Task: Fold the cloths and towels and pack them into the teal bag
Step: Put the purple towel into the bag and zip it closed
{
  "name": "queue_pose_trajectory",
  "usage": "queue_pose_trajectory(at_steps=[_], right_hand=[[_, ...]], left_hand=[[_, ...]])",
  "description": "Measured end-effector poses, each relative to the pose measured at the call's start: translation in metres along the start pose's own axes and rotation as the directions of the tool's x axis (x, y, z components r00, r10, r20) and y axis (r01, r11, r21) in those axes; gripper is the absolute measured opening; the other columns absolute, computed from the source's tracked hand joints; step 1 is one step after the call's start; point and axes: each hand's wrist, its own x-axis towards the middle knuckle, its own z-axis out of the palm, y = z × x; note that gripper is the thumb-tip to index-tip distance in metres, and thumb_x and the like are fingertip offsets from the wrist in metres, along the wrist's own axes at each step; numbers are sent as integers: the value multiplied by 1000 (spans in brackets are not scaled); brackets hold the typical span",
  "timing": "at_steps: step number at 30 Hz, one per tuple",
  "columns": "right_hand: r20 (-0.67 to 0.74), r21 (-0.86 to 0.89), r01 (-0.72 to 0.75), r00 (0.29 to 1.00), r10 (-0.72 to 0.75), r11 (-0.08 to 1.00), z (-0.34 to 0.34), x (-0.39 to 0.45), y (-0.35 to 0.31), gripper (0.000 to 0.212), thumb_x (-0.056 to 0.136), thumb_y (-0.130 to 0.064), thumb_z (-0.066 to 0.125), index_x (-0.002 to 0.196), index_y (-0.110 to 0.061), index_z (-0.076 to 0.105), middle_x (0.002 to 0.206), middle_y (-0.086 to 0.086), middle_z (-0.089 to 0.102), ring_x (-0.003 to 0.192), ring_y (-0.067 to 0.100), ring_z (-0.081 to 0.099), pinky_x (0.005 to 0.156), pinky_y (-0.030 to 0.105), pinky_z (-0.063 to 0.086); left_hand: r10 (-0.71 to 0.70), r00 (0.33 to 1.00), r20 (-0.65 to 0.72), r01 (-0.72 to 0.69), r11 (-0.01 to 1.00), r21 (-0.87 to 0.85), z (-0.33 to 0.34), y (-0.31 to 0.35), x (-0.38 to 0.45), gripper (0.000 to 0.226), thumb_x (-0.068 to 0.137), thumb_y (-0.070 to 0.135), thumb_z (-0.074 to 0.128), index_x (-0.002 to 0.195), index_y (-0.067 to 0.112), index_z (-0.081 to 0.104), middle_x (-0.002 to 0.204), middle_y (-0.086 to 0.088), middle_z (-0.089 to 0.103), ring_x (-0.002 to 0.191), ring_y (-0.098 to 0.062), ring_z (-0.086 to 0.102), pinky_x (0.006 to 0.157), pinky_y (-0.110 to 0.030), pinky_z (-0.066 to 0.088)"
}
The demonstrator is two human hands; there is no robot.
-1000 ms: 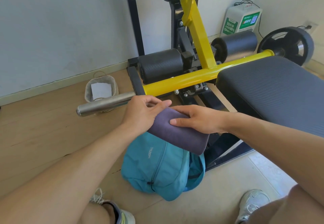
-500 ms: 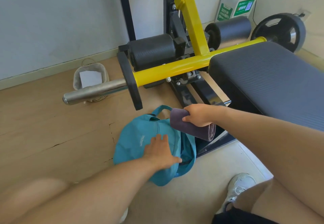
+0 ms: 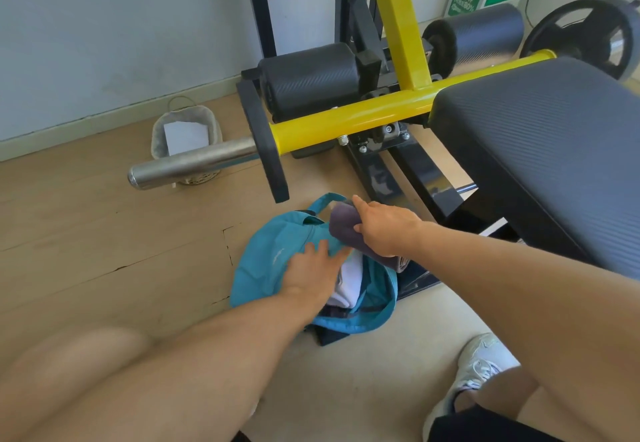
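Down on the floor by the weight bench (image 3: 540, 136), our teal bag (image 3: 273, 254) lies open with a white cloth (image 3: 348, 285) showing inside. Our left hand (image 3: 313, 275) presses flat on the bag flap, fingers spread. Our right hand (image 3: 384, 230) grips the folded purple towel (image 3: 343, 225) right at the opening.
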Motion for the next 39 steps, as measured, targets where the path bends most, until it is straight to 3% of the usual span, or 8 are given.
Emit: queue_pose_trajectory(at_steps=[4, 7, 13, 18, 24, 30, 36, 39], right_hand=[[-32, 21, -22, 999, 22, 1000, 9, -6, -4, 66, 106, -36, 38, 162, -16, 7, 152, 11, 45, 130, 33, 54, 107, 48, 46], [4, 70, -35, 999, 35, 997, 21, -9, -12, 65, 105, -36, 40, 160, -16, 12, 148, 11, 49, 127, 32, 55, 106, 48, 46], [38, 334, -189, 982, 187, 923, 33, -6, -14, 53, 107, -35, 39, 153, -11, 29, 143, 13, 53, 127, 31, 55, 108, 42, 43], [183, 687, -473, 847, 499, 551, 79, -2, -14, 55, 107, -37, 38, 154, -8, 33, 151, 17, 45, 138, 34, 45, 115, 39, 34], [278, 802, -486, 819, 501, 349, 88, 19, -30, 52, 107, -32, 40, 148, 0, 41, 147, 21, 48, 136, 38, 46, 113, 42, 38], [422, 799, -551, 798, 431, 239, 115, 19, -54, 51, 109, -28, 38, 154, -5, 33, 154, 16, 41, 142, 33, 40, 114, 35, 34], [277, 945, -325, 834, 477, 21, 118, 30, -59, 39, 103, -33, 45, 139, -18, 49, 133, 10, 60, 122, 33, 56, 107, 47, 45], [226, 928, -340, 840, 492, 153, 123, 29, -55, 48, 102, -43, 45, 141, -16, 51, 135, 13, 57, 123, 35, 55, 106, 46, 44]], left_hand=[[-36, 993, -114, 41, 998, 44, -11, -33, 2, 64, 103, 13, 36, 160, 35, 16, 137, -11, 47, 119, -31, 53, 80, -39, 45], [-135, 986, -97, 130, 990, -56, -13, -44, -4, 60, 97, 13, 41, 154, 24, 29, 128, -11, 57, 109, -32, 62, 77, -38, 43], [-323, 945, -44, 286, 887, -362, -7, -42, -7, 42, 101, 52, 43, 120, 17, 56, 111, -9, 68, 101, -33, 64, 71, -35, 40], [-574, 816, 71, 440, 536, -721, -6, -43, 7, 47, 107, 40, 38, 73, 11, 49, 75, -7, 55, 67, -25, 51, 53, -33, 32], [-657, 745, 116, 332, 215, -919, -13, -23, 4, 49, 106, 29, 43, 60, 15, 36, 72, -9, 47, 59, -22, 41, 51, -33, 26], [-600, 789, 132, 340, 249, -907, -19, -15, 3, 47, 104, 40, 39, 81, 6, 60, 103, -20, 68, 97, -42, 64, 73, -43, 49], [-486, 871, 70, 297, 407, -864, -22, -9, -2, 47, 104, 39, 38, 61, 20, 43, 95, -20, 66, 95, -44, 63, 69, -42, 45], [-438, 895, 79, 293, 446, -845, -19, -4, -1, 44, 103, 34, 38, 61, 21, 39, 89, -20, 65, 82, -41, 59, 67, -42, 42]])
